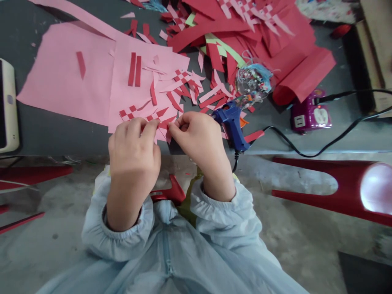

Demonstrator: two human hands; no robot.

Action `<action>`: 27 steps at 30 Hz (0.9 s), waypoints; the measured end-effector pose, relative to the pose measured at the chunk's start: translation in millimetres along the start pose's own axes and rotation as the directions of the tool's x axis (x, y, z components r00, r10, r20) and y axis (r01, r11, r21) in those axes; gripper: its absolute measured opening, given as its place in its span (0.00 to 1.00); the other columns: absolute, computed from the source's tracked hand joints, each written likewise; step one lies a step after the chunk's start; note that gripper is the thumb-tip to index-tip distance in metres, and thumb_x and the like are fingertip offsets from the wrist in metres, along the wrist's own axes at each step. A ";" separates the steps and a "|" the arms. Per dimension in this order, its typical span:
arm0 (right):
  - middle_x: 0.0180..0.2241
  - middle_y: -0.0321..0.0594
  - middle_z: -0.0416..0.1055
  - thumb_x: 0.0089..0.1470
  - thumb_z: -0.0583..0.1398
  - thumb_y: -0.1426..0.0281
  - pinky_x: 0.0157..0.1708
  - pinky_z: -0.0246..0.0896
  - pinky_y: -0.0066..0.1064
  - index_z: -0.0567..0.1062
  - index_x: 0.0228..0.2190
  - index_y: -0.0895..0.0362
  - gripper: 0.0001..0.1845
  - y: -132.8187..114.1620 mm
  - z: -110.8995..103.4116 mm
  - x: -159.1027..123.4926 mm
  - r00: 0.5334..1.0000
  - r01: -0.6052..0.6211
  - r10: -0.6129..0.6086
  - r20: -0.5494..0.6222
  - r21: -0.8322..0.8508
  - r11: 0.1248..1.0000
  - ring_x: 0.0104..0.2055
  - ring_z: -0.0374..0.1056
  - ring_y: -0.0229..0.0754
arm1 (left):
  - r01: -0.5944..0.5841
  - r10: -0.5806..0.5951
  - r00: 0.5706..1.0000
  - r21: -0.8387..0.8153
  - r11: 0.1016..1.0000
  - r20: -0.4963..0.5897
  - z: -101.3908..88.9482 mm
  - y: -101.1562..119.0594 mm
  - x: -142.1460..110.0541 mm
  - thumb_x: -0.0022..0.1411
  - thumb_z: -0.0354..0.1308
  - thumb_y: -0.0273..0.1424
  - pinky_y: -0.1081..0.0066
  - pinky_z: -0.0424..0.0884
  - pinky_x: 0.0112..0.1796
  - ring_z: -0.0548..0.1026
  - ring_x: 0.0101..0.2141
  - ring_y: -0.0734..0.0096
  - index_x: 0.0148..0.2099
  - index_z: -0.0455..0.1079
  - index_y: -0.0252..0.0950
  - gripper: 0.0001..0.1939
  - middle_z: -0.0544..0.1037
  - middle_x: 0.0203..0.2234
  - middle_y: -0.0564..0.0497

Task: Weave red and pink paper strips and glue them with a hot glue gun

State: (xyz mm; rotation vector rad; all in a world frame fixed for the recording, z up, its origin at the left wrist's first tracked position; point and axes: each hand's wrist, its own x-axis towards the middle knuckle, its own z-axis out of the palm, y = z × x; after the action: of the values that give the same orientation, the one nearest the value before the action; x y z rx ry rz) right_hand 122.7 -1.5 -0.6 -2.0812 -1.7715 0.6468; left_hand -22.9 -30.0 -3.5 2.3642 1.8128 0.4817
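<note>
Between my two hands, near the table's front edge, is a woven piece of red and pink paper strips [164,122]. My left hand [133,145] is closed on its left side, the thumb and fingertips bent down over the strips. Pinched at the other side is my right hand [199,132], its thumb and forefinger on the strips' right end. The hands cover part of the weave. Beyond them, a red-and-pink checkered weave [181,76] lies among loose strips. Just right of my right hand rests a blue glue gun [232,124].
Pink paper sheets [82,85] spread over the left of the table; red sheets [294,61] pile up at the back right. A bag of beads [254,79] sits behind the glue gun. A black cord [333,149] runs to a purple power adapter [310,112]. A phone-like device [10,106] stands far left.
</note>
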 end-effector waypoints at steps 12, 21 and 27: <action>0.22 0.35 0.69 0.56 0.58 0.64 0.29 0.48 0.32 0.69 0.21 0.55 0.14 1.9 1.1 -0.9 1.000 0.013 -0.013 0.005 0.020 1.000 0.25 0.60 0.37 | 0.019 -0.019 0.994 0.001 1.000 0.108 -4.8 2.0 0.0 0.62 0.53 0.23 0.51 0.72 0.48 0.73 0.51 0.48 0.56 0.75 0.44 0.23 0.76 0.51 0.43; 0.21 0.36 0.67 0.64 0.54 0.61 0.29 0.50 0.32 0.75 0.27 0.56 0.18 6.5 -20.5 -13.4 0.991 0.052 -0.057 -0.119 -0.042 0.998 0.25 0.61 0.38 | -0.003 0.002 0.998 0.015 1.000 0.067 -2.7 4.7 -2.8 0.62 0.53 0.23 0.49 0.72 0.46 0.73 0.51 0.47 0.56 0.75 0.43 0.22 0.75 0.51 0.41; 0.24 0.37 0.74 0.60 0.57 0.66 0.31 0.55 0.31 0.82 0.38 0.54 0.14 9.8 -21.4 -18.9 0.982 0.188 -0.188 0.003 -0.066 0.980 0.27 0.68 0.40 | -0.007 0.009 0.997 -0.024 1.000 0.081 -2.7 2.8 -2.7 0.61 0.53 0.23 0.45 0.71 0.46 0.72 0.51 0.42 0.56 0.74 0.42 0.23 0.74 0.51 0.38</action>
State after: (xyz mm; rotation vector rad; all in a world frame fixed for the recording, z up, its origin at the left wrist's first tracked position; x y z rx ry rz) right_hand 140.0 -20.9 14.7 -1.9223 -1.9827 0.5374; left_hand -21.8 -33.7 -0.6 2.3412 1.7539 0.3999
